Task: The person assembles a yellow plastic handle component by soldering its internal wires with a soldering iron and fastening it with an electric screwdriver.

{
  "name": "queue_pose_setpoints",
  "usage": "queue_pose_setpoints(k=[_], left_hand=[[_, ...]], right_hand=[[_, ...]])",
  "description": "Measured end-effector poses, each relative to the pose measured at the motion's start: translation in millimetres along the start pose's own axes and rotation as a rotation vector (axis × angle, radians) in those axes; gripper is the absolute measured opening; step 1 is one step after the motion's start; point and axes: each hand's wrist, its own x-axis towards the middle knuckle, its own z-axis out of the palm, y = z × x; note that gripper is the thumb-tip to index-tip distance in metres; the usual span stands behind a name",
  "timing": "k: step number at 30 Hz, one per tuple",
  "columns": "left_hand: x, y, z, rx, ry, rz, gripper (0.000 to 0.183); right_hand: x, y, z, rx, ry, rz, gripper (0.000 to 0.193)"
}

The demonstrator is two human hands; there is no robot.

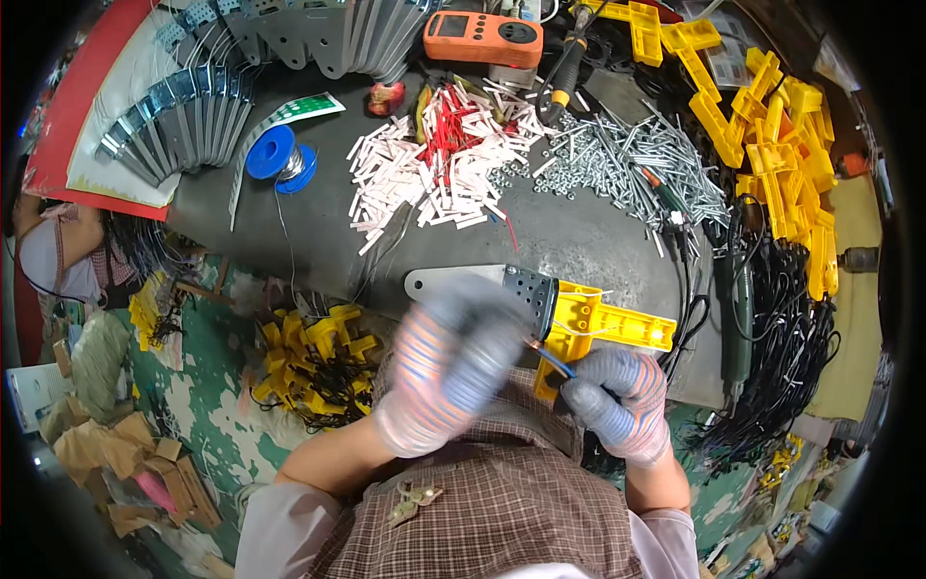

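My right hand [622,400], in a striped glove with dark fingertips, pinches a thin blue wire [555,361] with a bare copper-coloured end. My gloved left hand [449,362] is smeared by motion close to that end, so its fingers are unclear. Just beyond both hands lies a yellow plastic housing [627,326] with thin white wires across it. It adjoins a perforated metal piece [529,292], from which a flat grey metal plate [453,280] with a hole extends left. My left hand partly hides the plate.
White sleeves [386,174], red pieces [453,130] and screws [666,159] lie heaped on the dark worktop. A blue solder spool [273,152] stands left; an orange meter [482,39] lies at the back. Yellow housings [772,145] and black cables [781,338] crowd the right.
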Motion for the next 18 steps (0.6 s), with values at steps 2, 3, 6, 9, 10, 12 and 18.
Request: queue_pose_setpoints(k=[2,3,6,9,10,12,18], left_hand=[[18.3,17.2,-21.6,-0.193,0.215,0.101,0.025],[26.8,27.4,-36.8,-0.217,0.301,0.228,0.026],[19.4,60.1,-83.1,1.089,-0.377,0.073,0.024],[14.5,69.1,-95.6,1.287,-0.748,-0.178,0.023],[20.3,70.1,-90.1,1.252,-0.607,-0.072,0.023],[37.7,56.6,-86.6,1.21,-0.284,0.057,0.022],[130.8,13.7,-58.8,1.422,-0.057,0.4,0.018]], right_hand=[[-6.1,4.5,-4.8,0.181,-0.032,0.103,0.013],[-14.4,7.7,-2.3,0.182,-0.029,0.104,0.013],[-21.5,10.8,-3.8,0.57,0.123,0.389,0.02],[-19.2,22.4,0.9,0.697,0.199,0.262,0.018],[-15.4,16.1,2.5,0.697,0.241,0.305,0.015],[-10.8,13.5,5.3,0.666,0.266,0.326,0.015],[-21.0,16.8,7.2,0.688,0.294,0.286,0.013]])
